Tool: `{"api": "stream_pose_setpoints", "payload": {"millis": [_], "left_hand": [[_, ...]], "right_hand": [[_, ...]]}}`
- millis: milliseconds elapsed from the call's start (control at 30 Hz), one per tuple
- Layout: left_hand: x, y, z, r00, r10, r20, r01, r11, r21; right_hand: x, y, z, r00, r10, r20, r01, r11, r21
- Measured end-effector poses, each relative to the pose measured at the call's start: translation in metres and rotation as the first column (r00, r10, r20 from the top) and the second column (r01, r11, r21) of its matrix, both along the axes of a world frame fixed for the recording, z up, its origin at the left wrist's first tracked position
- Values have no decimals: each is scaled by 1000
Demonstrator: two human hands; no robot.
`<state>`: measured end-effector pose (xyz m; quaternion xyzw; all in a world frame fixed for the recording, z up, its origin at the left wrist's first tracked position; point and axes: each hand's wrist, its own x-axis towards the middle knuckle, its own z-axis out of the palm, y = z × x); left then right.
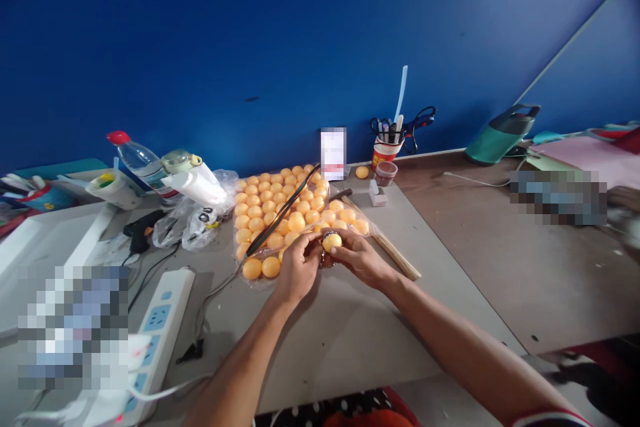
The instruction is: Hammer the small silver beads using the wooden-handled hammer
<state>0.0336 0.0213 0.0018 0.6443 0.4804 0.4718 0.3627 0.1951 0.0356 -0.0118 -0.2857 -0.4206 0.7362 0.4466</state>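
An orange ping-pong ball [332, 242] is held over the near edge of a pack of such balls. My right hand [365, 260] is closed on it, thumb at its lower right. My left hand [299, 271] comes in from the other side with its fingertips at the ball, bent and pressed close. A dark beaded or chain-like strip [324, 257] runs over the ball's top and hangs below it between the hands. Behind them, many orange balls [297, 221] lie in rows in clear plastic, with a long black strip [283, 213] across them.
Thin wooden sticks [395, 247] lie right of the balls. Behind stand a small white box [377, 193], a lidded tub [386, 172] and a paper cup of pens and scissors [386, 147]. Left are a power strip [163, 317], a glue gun [143, 230] and a bottle [143, 160].
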Motion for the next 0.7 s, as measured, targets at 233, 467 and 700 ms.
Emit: {"api": "stream_pose_setpoints", "payload": {"millis": [233,467,700], "left_hand": [[-1,-1,-1,982,42,-182,-7,982,188],[0,-2,1,984,27,-175,21,963,268],[1,-2,-1,981,11,-196,49,954,296]], "right_hand": [[-3,-2,1,999,-44,0,44,999,-7],[-3,-1,5,999,8,-39,-9,1000,-23],[-4,-1,6,999,14,-43,-14,1000,-16]]}}
